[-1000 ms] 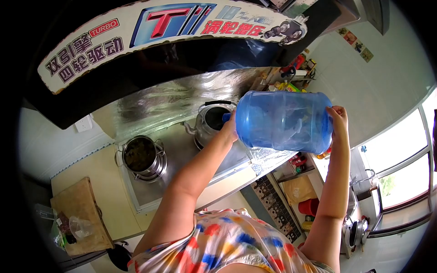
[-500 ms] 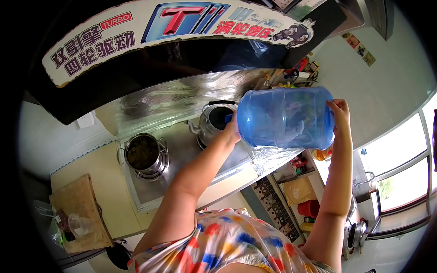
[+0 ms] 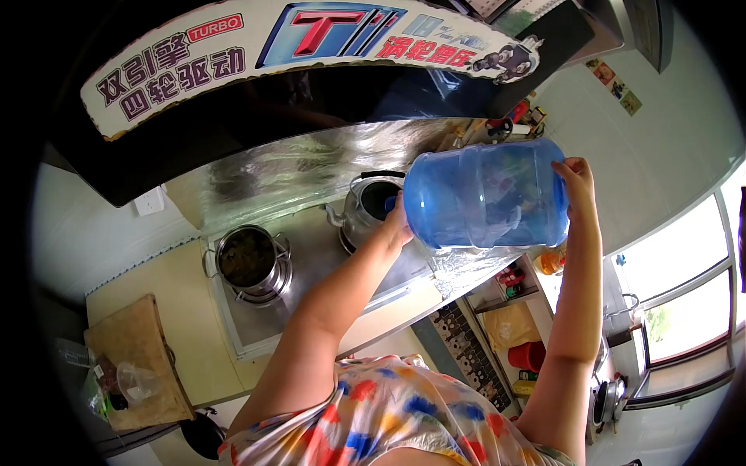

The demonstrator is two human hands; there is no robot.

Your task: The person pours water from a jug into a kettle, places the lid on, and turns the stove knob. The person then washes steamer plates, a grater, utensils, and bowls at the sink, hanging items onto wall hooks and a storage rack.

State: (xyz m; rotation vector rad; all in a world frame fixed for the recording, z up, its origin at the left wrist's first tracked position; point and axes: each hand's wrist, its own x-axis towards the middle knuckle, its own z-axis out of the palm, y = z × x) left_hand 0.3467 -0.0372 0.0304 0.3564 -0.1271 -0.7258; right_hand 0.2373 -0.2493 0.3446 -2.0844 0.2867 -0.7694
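A large translucent blue water jug (image 3: 486,196) lies on its side in the air between my hands. My left hand (image 3: 398,223) grips it at the neck end, right beside the open top of a metal kettle (image 3: 359,221). My right hand (image 3: 575,182) holds the base edge at the far end, a little higher than the neck. The kettle sits on the stove, its black handle upright and its spout toward the left. Whether water runs from the neck cannot be made out. Left of the kettle, an open pot (image 3: 247,260) with dark contents stands on a burner.
A range hood (image 3: 311,97) hangs over the stove (image 3: 311,272). On the left counter lies a wooden cutting board (image 3: 136,365) with plastic bags and a clear container. A shelf with a red container (image 3: 527,356) is at lower right, near a window.
The base end of the jug has risen slightly with my right hand, so the jug tilts a bit more toward the kettle. The view has shifted slightly.
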